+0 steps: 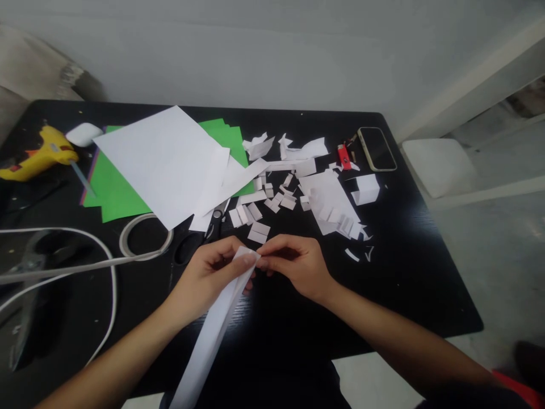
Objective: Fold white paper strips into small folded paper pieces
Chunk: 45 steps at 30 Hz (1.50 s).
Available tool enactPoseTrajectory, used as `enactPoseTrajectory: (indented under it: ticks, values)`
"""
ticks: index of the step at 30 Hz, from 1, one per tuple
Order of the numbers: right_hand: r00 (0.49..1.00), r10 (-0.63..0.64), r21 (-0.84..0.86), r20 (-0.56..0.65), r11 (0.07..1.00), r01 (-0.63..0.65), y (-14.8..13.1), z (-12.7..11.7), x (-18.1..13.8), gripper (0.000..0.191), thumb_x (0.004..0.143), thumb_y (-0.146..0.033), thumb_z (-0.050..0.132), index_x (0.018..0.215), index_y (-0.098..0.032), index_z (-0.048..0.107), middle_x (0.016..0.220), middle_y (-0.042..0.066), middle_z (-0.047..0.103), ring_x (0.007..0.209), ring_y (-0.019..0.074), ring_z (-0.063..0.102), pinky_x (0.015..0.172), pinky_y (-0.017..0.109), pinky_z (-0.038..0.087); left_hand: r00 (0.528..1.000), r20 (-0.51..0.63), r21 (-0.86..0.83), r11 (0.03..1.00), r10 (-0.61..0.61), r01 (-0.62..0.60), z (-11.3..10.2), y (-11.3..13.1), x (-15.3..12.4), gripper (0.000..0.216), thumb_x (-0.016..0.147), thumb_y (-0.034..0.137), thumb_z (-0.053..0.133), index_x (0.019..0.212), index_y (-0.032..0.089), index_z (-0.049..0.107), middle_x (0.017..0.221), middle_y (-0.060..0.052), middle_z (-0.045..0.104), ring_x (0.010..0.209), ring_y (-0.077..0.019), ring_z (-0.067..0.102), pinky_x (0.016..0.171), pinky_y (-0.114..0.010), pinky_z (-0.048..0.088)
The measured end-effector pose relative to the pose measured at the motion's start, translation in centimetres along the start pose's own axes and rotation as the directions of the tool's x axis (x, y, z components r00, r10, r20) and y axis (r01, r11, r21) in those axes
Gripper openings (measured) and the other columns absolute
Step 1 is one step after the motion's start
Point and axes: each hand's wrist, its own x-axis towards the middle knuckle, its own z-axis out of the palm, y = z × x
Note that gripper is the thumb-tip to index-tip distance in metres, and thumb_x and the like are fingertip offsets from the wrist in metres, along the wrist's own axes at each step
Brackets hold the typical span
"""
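At lower centre, a long folded white paper strip (208,336) is pinched between thumb and fingers of the inward-angled left hand (213,271) and right hand (301,264).

Phone (377,149): laid screen-up near far right corner of tabletop (409,278)
Red lighter (344,157): set near phone
Glue gun (51,150): parked toward far left corner
White rounded object (85,134): placed beside glue gun
White seat (438,165): seen beyond right edge
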Motion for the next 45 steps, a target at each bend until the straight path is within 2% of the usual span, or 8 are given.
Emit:
enactPoseTrajectory:
  ticks: [18, 28, 34, 39, 45]
  values:
    - [0.99, -0.139, -0.083, 0.005, 0.987, 0.139, 0.29, -0.03, -0.28, 0.013, 0.074, -0.022, 0.091, 0.084, -0.023, 0.082, 0.082, 0.001, 0.077, 0.068, 0.0139, 0.071, 0.059, 0.025, 0.058, 0.999, -0.026, 0.065, 0.997, 0.039, -0.037, 0.1, 0.14, -0.13, 0.025, 0.095, 0.034, 0.068, 0.078, 0.016, 0.069, 0.064, -0.001, 0.07, 0.058, -0.0113, 0.061, 0.056, -0.022, 0.045]
    - [0.992, -0.129, -0.117, 0.008, 0.985, 0.129, 0.24, -0.09, -0.36, 0.013, 0.077, -0.03, 0.089, 0.084, -0.022, 0.081, 0.081, 0.002, 0.075, 0.068, 0.0153, 0.07, 0.059, 0.026, 0.057, 0.999, -0.022, 0.099, 0.994, 0.043, -0.041, 0.14, 0.44, -0.01, 0.025, 0.095, 0.033, 0.068, 0.076, 0.016, 0.068, 0.063, -0.001, 0.07, 0.059, -0.0121, 0.061, 0.059, -0.023, 0.047]
    - [0.994, -0.105, -0.112, -0.004, 0.988, 0.104, 0.32, -0.05, -0.42, 0.017, 0.076, -0.035, 0.09, 0.081, -0.021, 0.08, 0.08, 0.003, 0.075, 0.068, 0.0172, 0.07, 0.057, 0.028, 0.057, 0.998, -0.032, 0.093, 0.995, 0.045, -0.042, 0.27, 0.45, -0.11, 0.025, 0.095, 0.033, 0.069, 0.076, 0.016, 0.068, 0.062, -0.001, 0.069, 0.059, -0.0128, 0.062, 0.059, -0.023, 0.048]
    - [0.999, 0.007, -0.065, 0.036, 0.998, -0.005, -0.06, 0.08, -0.29, 0.021, 0.074, -0.033, 0.091, 0.081, -0.019, 0.077, 0.07, 0.001, 0.072, 0.061, 0.0137, 0.067, 0.057, 0.025, 0.054, 0.995, -0.053, 0.139, 0.988, 0.082, -0.074, 0.11, 0.77, -0.11, 0.026, 0.094, 0.033, 0.069, 0.074, 0.016, 0.068, 0.064, -0.001, 0.069, 0.062, -0.0133, 0.063, 0.061, -0.024, 0.048]
    - [0.991, 0.068, -0.058, 0.117, 0.996, -0.061, -0.4, 0.0, -0.35, 0.022, 0.086, -0.037, 0.08, 0.085, -0.016, 0.073, 0.069, 0.001, 0.069, 0.06, 0.0129, 0.065, 0.059, 0.026, 0.054, 0.993, -0.038, 0.198, 0.975, 0.113, -0.104, 0.2, 0.64, 0.0, 0.028, 0.096, 0.033, 0.068, 0.073, 0.016, 0.066, 0.066, -0.001, 0.069, 0.064, -0.0128, 0.062, 0.063, -0.023, 0.048]
